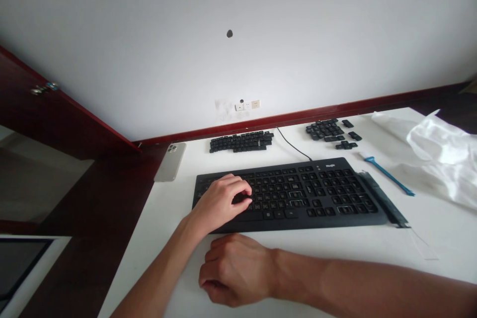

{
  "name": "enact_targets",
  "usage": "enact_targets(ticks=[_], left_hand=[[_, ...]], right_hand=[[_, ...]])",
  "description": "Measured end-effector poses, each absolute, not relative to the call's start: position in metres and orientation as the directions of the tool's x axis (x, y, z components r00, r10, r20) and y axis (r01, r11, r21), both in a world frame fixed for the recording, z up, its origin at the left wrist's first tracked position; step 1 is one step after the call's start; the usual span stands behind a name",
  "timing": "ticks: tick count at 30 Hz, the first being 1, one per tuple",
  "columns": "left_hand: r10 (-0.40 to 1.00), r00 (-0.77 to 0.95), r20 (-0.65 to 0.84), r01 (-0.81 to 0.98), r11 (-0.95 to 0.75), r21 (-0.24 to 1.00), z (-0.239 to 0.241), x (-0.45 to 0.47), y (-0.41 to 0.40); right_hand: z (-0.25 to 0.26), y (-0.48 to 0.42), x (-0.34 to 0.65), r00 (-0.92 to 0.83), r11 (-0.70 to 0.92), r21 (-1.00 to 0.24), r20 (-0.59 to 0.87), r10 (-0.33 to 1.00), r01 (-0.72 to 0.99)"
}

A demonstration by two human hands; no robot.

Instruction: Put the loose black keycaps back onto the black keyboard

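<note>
Head view shows, at the far left, a dark red door (63, 124) that stands beyond the white counter (158, 208). On the counter's left edge, a phone (170, 164) is lying with its camera side up. Next to it comes the keyboard (283, 179), which lies in the middle of the counter. The person's left hand (225, 198) is bent over the left half of it; thumb and forefinger are curved toward each other above the letter rows, and I cannot tell whether something is between them. Just nearer to the person, the right hand (236, 271) rests on the counter in a loose curl, apart from the left one; what is inside the curl I cannot see. Behind the keyboard, loose keys (240, 142) are gathered in close rows. Low on the wall are some sockets (247, 106). A thin cable (294, 145) leaves the keyboard's back edge. More to the right there is a second group of keys (325, 129), with a few single ones beside it. Along the keyboard's right end lies a dark strip (385, 201). Then follows a blue brush (390, 176), slanting, and finally a crumpled white sheet (447, 159) at the right side.
</note>
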State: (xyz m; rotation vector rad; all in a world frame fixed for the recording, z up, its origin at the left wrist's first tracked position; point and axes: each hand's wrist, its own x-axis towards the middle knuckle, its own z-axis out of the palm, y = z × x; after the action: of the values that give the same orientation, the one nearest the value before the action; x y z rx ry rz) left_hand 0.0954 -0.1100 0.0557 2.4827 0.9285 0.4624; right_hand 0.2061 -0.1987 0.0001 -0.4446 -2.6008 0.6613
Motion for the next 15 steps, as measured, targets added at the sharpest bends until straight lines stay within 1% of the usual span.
enact_targets(ticks=[10,15], left_hand=[[0.662,0.741,0.112,0.526,-0.677,0.515,0.0574,0.0959,-0.1113],[0.644,0.752,0.138,0.491,-0.688,0.534,0.0610,0.0983,-0.1133]], right_hand=[[0.0012,-0.1982,0.2068,-0.857,0.828,-0.526,0.319,0.404,0.194],[-0.0008,-0.1983,0.2067,-0.850,0.830,-0.522,0.332,0.409,0.195]])
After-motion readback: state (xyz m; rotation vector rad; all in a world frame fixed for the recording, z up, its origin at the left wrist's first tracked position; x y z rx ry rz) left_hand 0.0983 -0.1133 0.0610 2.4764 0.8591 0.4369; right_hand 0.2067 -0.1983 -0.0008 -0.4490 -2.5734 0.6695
